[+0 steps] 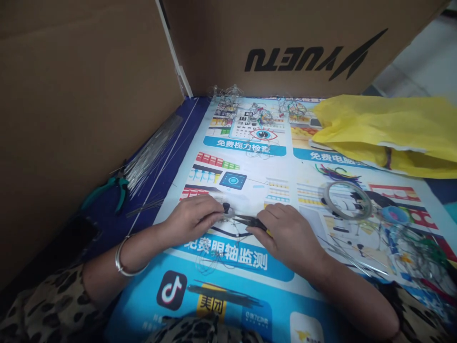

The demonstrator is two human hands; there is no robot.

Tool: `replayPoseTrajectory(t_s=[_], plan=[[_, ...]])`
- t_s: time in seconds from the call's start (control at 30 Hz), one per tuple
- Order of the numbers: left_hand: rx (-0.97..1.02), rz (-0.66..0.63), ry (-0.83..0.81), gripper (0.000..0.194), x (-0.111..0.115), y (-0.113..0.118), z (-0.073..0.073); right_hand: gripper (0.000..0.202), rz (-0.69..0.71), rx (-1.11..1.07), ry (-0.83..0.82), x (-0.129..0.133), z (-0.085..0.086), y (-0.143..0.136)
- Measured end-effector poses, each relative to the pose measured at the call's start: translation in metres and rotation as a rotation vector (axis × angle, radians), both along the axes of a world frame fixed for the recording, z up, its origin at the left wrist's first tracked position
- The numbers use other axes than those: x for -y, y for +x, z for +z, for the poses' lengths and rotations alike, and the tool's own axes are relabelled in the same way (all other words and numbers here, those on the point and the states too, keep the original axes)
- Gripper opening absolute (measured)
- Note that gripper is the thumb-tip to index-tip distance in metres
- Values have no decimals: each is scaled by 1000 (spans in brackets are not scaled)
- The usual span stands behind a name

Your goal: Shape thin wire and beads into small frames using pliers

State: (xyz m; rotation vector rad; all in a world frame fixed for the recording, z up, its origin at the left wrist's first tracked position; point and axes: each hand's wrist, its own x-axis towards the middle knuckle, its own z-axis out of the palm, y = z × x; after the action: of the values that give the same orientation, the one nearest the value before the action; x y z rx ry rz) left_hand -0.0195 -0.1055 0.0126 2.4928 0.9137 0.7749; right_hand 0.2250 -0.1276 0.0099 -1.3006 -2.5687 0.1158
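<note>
Fingers pinched together, my left hand [196, 216] holds a small wire piece [228, 215] with a dark, round part on it, near the middle of the printed sheet. My right hand [285, 233] is wrapped round black-handled pliers [252, 221], whose thin tips point left and reach the wire piece. Whether the tips are closed on the wire is too small to tell. Below both hands, a tangle of thin wire with small beads [216, 255] lies on the sheet. A bundle of dark wires [224, 293] rests nearer to me.
Teal-handled pliers [107, 190] and straight silvery wires [152, 152] lie at the left. A tape roll [347, 200], tangled wires [421, 252] and a yellow bag [385, 128] are at the right. Cardboard walls [285, 28] stand behind and left.
</note>
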Motion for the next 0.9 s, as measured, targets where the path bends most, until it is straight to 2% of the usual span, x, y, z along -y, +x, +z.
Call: replayPoseTrajectory(t_s=[0.57,0.9], plan=[[-262,226,103,22,2,2,-7,22,-40,12,18,0,-5,-1],[-227,267,-18,15,-1,2,-6,15,4,-148,20,0,-4,2]])
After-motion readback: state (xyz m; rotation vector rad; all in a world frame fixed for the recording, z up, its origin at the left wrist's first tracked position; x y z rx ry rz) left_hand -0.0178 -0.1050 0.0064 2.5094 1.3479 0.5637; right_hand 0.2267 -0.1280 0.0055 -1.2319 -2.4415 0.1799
